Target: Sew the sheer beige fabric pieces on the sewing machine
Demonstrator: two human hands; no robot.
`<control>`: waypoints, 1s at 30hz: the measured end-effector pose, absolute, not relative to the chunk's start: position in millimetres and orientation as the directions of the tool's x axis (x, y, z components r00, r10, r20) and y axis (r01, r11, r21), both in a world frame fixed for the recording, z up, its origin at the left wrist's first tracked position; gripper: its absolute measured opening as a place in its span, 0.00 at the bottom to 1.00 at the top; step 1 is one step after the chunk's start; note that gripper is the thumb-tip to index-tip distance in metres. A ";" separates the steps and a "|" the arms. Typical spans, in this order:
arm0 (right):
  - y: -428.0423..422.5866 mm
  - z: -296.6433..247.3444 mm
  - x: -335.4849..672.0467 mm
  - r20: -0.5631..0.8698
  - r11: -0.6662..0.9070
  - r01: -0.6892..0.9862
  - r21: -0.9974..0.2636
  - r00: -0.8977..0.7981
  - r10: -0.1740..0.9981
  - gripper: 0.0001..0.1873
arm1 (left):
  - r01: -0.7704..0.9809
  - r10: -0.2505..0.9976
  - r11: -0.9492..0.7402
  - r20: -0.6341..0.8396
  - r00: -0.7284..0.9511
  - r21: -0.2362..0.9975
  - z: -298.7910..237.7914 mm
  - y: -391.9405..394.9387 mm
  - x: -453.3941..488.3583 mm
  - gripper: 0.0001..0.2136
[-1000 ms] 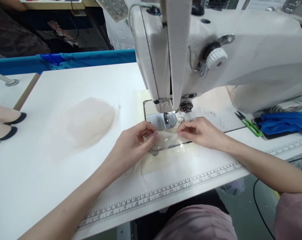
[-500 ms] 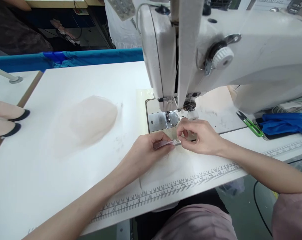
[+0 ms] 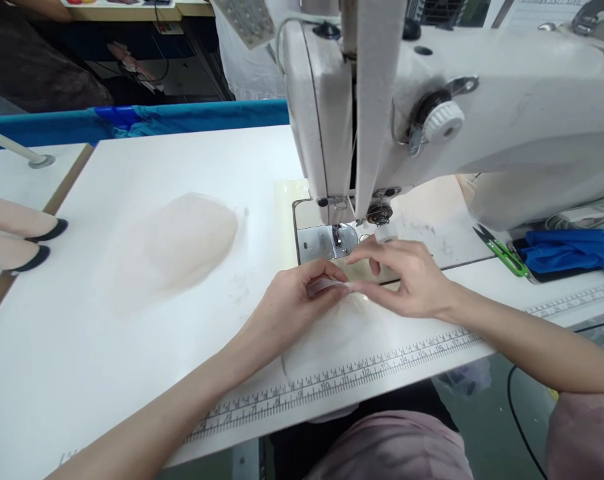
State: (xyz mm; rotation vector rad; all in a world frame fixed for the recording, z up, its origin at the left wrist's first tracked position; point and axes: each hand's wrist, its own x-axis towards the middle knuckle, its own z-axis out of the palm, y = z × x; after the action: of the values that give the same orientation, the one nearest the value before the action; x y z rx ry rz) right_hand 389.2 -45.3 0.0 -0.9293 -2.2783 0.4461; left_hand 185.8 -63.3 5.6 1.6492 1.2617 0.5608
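Note:
My left hand pinches a thin, sheer white fabric between thumb and fingers, just in front of the sewing machine's needle plate. At the fabric's right end is my right hand, its thumb tip touching the edge and its index finger raised apart from the thumb. Behind both hands stands the white sewing machine, with its presser foot over the plate. The fabric's lower part is hard to tell from the white tabletop.
A sheer beige fabric piece lies left on the tabletop. Green-handled scissors and blue cloth sit at right. A printed ruler follows the front edge. Two beige, black-tipped shapes are far left. Another person's white clothing shows behind.
My right hand has opened its pinch: the index finger has lifted away while the thumb stays at the fabric's edge. My left hand keeps its hold. The view has shifted slightly.

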 end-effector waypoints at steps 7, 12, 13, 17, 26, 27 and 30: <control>-39.6 6.8 396.9 0.108 0.426 0.498 -0.755 -0.547 0.830 0.09 | 0.601 0.947 -0.148 -0.063 0.316 0.785 7.0 -59.1 178.9 0.09; -29.9 14.9 411.7 0.043 0.414 0.680 -0.605 -0.491 0.870 0.07 | 0.633 0.962 -0.126 -0.063 0.267 0.763 4.7 -51.4 170.9 0.06; -32.1 17.3 410.4 0.081 0.427 0.698 -0.575 -0.471 0.878 0.08 | 0.634 0.963 -0.129 -0.056 0.263 0.762 3.7 -51.4 171.5 0.07; -48.1 21.8 394.7 0.013 0.340 0.578 -0.742 -0.495 0.869 0.21 | 0.601 0.958 -0.148 -0.038 0.286 0.786 0.7 -55.9 178.4 0.09; -45.8 -2.1 381.7 0.077 0.278 0.374 -0.885 -0.471 0.879 0.03 | 0.451 0.927 -0.168 -0.015 0.375 0.876 5.1 -61.6 184.7 0.12; -45.3 -2.7 381.4 0.088 0.284 0.374 -0.883 -0.462 0.883 0.03 | 0.470 0.929 -0.181 -0.007 0.370 0.864 7.0 -62.8 185.4 0.14; -46.7 -2.0 379.1 0.101 0.296 0.383 -0.875 -0.453 0.886 0.04 | 0.579 0.942 -0.209 0.003 0.336 0.788 12.1 -67.9 189.4 0.20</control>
State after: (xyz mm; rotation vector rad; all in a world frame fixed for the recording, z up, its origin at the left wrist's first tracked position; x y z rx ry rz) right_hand 379.1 -46.7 -2.0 -1.1274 -1.9749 1.0949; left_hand 189.4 -67.9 12.1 1.8968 1.3358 0.6552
